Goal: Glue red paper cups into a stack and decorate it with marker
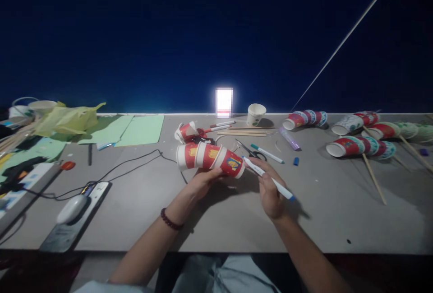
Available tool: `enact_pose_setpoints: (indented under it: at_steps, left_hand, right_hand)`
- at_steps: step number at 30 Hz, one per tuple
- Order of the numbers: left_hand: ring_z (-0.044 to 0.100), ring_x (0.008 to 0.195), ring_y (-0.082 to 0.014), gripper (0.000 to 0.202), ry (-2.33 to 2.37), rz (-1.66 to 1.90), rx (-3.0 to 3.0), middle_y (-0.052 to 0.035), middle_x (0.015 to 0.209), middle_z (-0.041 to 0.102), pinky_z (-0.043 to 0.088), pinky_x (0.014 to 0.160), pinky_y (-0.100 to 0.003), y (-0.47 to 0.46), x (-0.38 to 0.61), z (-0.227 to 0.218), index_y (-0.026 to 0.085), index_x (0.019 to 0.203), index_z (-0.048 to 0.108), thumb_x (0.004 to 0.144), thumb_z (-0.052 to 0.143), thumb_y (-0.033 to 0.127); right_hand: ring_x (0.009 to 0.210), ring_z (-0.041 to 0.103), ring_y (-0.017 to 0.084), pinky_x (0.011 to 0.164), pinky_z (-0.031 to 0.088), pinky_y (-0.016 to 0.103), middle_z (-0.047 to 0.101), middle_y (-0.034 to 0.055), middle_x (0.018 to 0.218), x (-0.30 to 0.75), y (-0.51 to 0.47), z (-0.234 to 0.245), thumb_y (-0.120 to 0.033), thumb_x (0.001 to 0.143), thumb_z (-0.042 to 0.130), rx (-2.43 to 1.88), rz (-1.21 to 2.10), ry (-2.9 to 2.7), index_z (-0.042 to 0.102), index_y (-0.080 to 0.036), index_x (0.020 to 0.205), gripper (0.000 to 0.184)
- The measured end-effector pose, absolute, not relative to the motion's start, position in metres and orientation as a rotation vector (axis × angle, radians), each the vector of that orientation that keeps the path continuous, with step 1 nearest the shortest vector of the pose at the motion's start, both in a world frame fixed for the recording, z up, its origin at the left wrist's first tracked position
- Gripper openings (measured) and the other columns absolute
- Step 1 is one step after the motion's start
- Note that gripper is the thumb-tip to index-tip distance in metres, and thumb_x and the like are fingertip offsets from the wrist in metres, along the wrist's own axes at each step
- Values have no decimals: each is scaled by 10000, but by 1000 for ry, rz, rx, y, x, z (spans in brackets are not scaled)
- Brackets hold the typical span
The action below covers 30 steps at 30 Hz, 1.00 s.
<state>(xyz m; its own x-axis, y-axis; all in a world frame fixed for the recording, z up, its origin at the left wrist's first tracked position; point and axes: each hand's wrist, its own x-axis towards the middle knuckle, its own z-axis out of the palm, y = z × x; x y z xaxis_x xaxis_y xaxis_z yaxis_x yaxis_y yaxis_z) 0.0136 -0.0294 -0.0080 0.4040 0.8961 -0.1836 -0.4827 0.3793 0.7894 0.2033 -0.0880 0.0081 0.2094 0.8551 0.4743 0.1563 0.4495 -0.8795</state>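
My left hand (pixel 203 181) is closed round the underside of a row of joined red paper cups (pixel 206 156), raised above the table with one end to the left. Yellow and blue patterns mark the cups. In my right hand (pixel 270 191) is a white marker with blue ends (pixel 279 188), its tip pointing at the right end of the cups and close to the rim; whether it touches, I cannot tell. A blue cap (pixel 296 161) lies on the table to the right of that hand. Behind the cups lie black scissors (pixel 252 152) and a teal-capped marker (pixel 267 154).
On the right lie several curved cup rows, one (pixel 358 147) with wooden sticks. A white cup (pixel 256 114) and a purple tube (pixel 290 138) stand or lie toward the back. At left are green paper (pixel 140 132), a yellow bag (pixel 69 119), power strips (pixel 76 220) and a black cable.
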Motion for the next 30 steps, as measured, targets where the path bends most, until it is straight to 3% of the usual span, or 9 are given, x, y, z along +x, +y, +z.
enact_pose_setpoints:
  at_steps: [5, 9, 30]
  left_hand:
    - [650, 1169, -359, 666, 650, 1002, 743, -90, 1144, 751, 487, 1024, -508, -28, 14, -6, 237, 1267, 651, 643, 882, 264]
    - [646, 1178, -353, 651, 647, 992, 751, -95, 1169, 742, 475, 1045, -511, -28, 13, -7, 236, 1261, 655, 650, 878, 256]
    - [603, 1243, -339, 676, 679, 1012, 726, -78, 1215, 725, 437, 1096, -490, -32, 15, 3, 252, 1283, 636, 651, 874, 219]
  right_hand:
    - [1125, 689, 243, 960, 566, 390, 741, 69, 1179, 199, -89, 18, -242, 929, 588, -997, 658, -1286, 711, -261, 1083, 198]
    - [1120, 700, 238, 958, 571, 380, 755, 78, 1151, 197, -88, 14, -203, 905, 622, -957, 702, -1237, 711, -248, 990, 131]
    - [1134, 700, 268, 950, 579, 413, 751, 112, 1170, 199, -89, 12, -237, 887, 635, -996, 732, -1264, 711, -227, 939, 93]
